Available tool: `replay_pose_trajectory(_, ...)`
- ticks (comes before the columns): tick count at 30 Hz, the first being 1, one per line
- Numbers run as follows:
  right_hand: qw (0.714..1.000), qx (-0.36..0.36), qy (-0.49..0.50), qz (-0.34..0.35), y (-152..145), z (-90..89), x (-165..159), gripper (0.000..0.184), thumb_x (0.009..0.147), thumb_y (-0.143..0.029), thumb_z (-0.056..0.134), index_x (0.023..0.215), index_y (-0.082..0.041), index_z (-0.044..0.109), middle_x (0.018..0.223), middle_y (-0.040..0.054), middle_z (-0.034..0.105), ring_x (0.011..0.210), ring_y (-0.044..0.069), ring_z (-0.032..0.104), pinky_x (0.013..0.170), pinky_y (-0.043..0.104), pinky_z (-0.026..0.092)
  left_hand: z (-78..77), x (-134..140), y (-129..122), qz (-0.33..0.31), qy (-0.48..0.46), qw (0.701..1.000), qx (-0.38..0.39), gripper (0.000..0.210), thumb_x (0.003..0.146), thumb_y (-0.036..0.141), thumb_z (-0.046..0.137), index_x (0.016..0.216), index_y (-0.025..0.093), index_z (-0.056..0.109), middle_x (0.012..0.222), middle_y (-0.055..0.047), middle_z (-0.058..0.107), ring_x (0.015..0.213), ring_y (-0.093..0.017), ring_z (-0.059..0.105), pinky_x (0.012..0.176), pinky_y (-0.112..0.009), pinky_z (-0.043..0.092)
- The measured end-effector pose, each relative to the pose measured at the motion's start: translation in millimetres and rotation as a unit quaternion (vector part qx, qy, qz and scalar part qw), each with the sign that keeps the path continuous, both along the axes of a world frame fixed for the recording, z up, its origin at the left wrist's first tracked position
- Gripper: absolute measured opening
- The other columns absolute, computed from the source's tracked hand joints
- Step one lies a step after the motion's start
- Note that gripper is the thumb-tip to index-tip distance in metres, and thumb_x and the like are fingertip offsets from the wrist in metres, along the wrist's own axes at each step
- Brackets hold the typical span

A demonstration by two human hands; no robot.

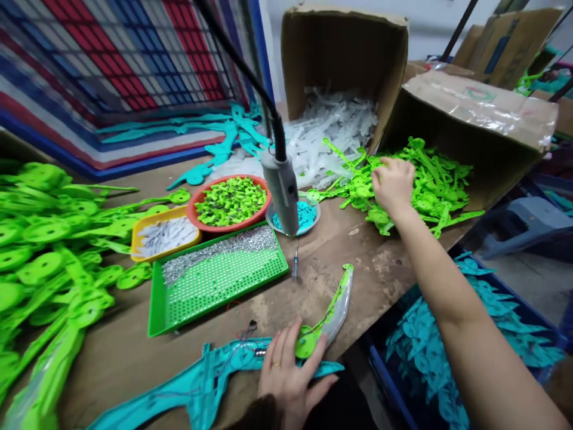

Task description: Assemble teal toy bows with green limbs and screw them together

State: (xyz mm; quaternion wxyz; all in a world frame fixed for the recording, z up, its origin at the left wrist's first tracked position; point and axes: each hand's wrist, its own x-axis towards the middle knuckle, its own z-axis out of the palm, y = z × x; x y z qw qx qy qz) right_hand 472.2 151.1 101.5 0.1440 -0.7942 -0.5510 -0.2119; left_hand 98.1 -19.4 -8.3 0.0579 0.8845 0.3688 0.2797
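Note:
My left hand lies palm down with fingers spread at the table's front edge. It rests on a long teal plastic shell shaped like a toy weapon half, with thin wires and a small spring in it. Under its fingertips is the round end of a curved lime-green part with a clear blade along it. My right hand is stretched out to the heap of lime-green plastic parts, its fingers curled together there. Whatever the fingertips hold is hidden.
Behind stand a green tray of screws, a yellow tray of grey pieces, a red bowl and a dish of teal bits. An electric screwdriver hangs above. Green shells pile left; a teal-filled crate sits right.

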Motion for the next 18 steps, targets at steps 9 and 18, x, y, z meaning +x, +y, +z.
replay_pose_trajectory(9, 0.992, -0.099, -0.015, 0.070, -2.4, -11.5, -4.9, 0.027, 0.087, -0.024, 0.051, 0.104, -0.017, 0.071, 0.125, 0.0134, 0.064, 0.122, 0.030, 0.050, 0.114, 0.059, 0.015, 0.1, 1.1, -0.4, -0.005, -0.026, 1.000, 0.002, 0.045, 0.078, 0.061, 0.064, 0.116, 0.037, 0.067, 0.132, -0.012, 0.056, 0.120, -0.028, 0.051, 0.106, -0.043, 0.033)
replay_pose_trajectory(18, 0.918, 0.241, 0.316, 0.004, -15.2, 57.4, 55.4, 0.034, 0.089, -0.040, 0.053, 0.089, -0.010, 0.068, 0.073, 0.0039, 0.066, 0.066, 0.015, 0.063, 0.063, 0.027, 0.049, -3.2, -0.4, -1.8, -0.009, -0.022, 1.000, 0.009, 0.054, 0.072, 0.058, 0.072, 0.122, 0.038, 0.063, 0.131, -0.012, 0.056, 0.118, -0.028, 0.053, 0.106, -0.044, 0.034)
